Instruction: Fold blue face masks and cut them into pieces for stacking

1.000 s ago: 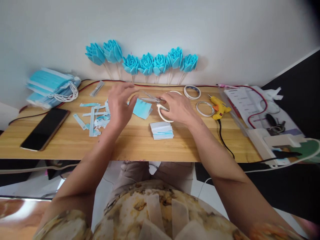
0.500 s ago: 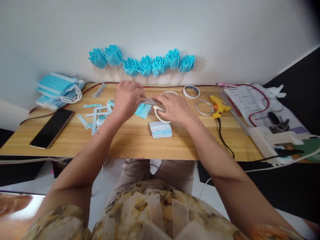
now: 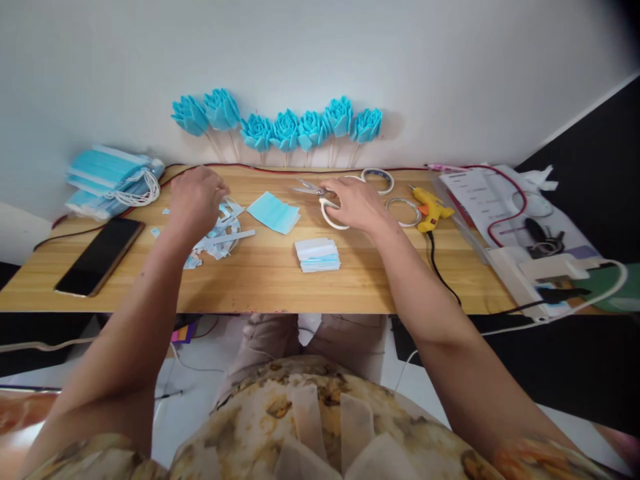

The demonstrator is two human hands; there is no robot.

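Observation:
My right hand (image 3: 356, 203) is closed around the white handles of a pair of scissors (image 3: 316, 189), whose blades point left, slightly apart. Left of the blades a light blue piece of mask fabric (image 3: 274, 213) lies flat on the table, apart from both hands. Over the left side of a heap of cut mask strips and scraps (image 3: 225, 233) is my left hand (image 3: 196, 199); its fingers are bent and partly hidden, so its grip does not show. A stack of cut mask pieces (image 3: 318, 255) sits near the front edge.
Several blue fabric flowers (image 3: 287, 130) on sticks lean against the wall. Packed face masks (image 3: 113, 180) and a phone (image 3: 100, 257) lie left. Tape rolls (image 3: 379, 181), a yellow glue gun (image 3: 433, 208), papers (image 3: 480, 193) and a power strip (image 3: 520, 280) are on the right.
My left hand has moved left from the fabric to the scraps, which are now bunched together. The blue fabric lies loose. My right hand has shifted slightly right with the scissors.

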